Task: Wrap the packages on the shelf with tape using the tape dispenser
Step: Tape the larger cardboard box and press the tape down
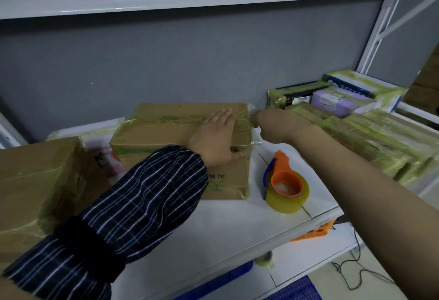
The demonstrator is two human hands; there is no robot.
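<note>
A brown cardboard package (166,131) with clear tape over its top lies on the white shelf (213,223). My left hand (215,137) lies flat on the package's right end, fingers straight, thumb hooked over the near edge. My right hand (273,121) is at the package's far right corner, and its fingers pinch the loose tape end there. The orange tape dispenser (285,183), loaded with a yellowish clear roll, lies on the shelf just right of the package, touched by neither hand.
A second taped brown box (31,181) sits at the near left. Several taped packages (370,138) are stacked at the right, with coloured boxes (337,100) behind them. A grey wall backs the shelf. Blue crates (294,290) and a cable lie below.
</note>
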